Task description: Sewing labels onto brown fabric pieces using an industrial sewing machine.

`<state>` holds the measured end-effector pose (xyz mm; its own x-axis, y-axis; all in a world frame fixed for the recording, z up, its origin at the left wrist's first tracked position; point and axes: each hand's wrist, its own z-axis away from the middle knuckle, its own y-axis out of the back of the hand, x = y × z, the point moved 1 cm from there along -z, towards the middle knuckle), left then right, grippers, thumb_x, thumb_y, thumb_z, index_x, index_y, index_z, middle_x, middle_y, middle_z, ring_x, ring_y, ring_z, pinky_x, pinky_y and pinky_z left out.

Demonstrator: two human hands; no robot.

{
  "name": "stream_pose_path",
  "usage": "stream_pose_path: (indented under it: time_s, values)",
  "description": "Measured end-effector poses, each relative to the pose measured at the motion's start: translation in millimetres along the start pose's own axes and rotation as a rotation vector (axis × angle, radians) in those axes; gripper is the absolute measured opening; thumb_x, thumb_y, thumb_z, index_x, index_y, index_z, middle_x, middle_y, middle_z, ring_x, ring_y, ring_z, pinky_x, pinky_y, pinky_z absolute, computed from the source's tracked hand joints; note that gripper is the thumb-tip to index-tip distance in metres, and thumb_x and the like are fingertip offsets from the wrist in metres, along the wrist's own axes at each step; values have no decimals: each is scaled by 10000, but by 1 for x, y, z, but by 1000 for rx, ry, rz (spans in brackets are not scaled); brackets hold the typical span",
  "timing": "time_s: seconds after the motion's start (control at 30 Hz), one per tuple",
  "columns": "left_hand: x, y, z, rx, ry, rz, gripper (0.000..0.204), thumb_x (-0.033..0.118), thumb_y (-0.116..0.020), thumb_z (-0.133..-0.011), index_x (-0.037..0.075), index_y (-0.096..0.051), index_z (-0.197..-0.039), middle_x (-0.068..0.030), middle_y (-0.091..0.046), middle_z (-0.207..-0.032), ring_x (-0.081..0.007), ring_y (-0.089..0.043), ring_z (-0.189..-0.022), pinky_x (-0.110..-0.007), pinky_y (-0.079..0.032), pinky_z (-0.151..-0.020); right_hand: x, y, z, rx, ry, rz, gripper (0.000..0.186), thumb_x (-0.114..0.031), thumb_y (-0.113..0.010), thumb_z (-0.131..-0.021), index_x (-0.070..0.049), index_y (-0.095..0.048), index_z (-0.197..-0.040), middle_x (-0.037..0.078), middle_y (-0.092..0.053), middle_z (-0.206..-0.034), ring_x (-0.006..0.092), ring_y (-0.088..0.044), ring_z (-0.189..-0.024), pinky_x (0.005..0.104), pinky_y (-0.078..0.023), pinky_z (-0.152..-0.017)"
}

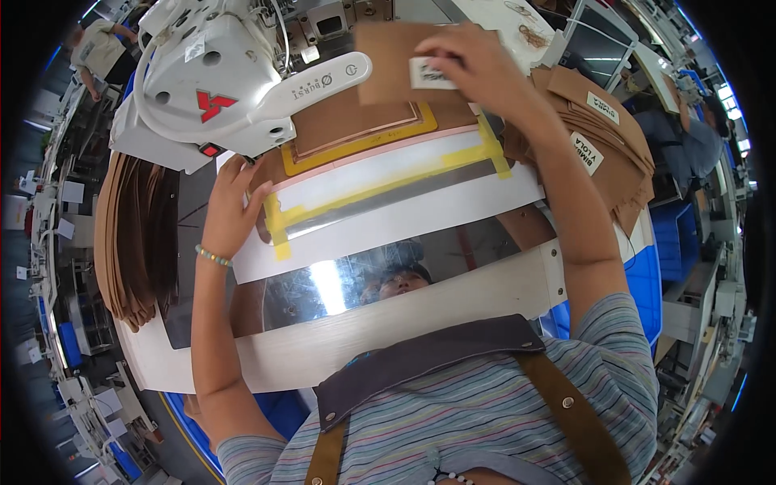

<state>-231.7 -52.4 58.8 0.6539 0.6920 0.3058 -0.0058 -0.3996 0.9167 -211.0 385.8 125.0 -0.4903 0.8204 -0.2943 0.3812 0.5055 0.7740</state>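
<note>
Up at the right of the sewing machine head (210,77), my right hand (473,69) is closed on a flat brown panel (388,61), its fingers bent over a white printed label (428,74). The panel is raised above the work plate. My left hand (234,202) rests at the left end of the plate, thumb and fingers apart, touching the edge near a brown piece. That brown piece (356,121) lies under the machine, bordered by a yellow frame (364,149). Yellow tape (372,194) runs along the plate's white strip. The right fingertips are partly hidden.
Brown panels are stacked at the left (129,234); another labelled brown stack (598,121) sits at the right. A shiny metal plate (364,283) lies nearer me, before the light table edge (404,323). Blue bins (675,234) stand beside the table. Other people work farther off.
</note>
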Motion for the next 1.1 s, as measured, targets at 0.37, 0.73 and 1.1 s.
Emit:
stream_pose_path:
  time_s: [0.37,0.73,1.1]
  values:
    - [-26,-47,-49,-29,-106,165,399,269,-575,-1103,109,-677,-1453,-213,-579,-1525,-443,-500,-1397,-475,-382,-1211,-25,-159,-45,-89,233,-45,92,-149,-770,-900,-168,-856,-930,18,-754,-1002,264,-654,-1138,455,-494,-903]
    - [-121,-70,-43,-42,69,500,399,106,-598,-1064,53,-651,-1456,-118,-662,-1494,-293,-581,-1416,-416,-412,-1213,-64,-177,-15,-304,324,-218,477,-11,-634,-933,-220,-790,-1332,73,-616,-1501,303,-497,-1449,506,-376,-1220]
    - [-79,-70,-82,-54,-187,-104,412,140,-579,-1096,96,-638,-1501,-77,-645,-1535,-234,-601,-1398,-340,-429,-1199,-57,-172,-8,-303,350,-167,493,-19,-604,-956,-276,-792,-1332,65,-625,-1495,294,-525,-1423,480,-394,-1215]
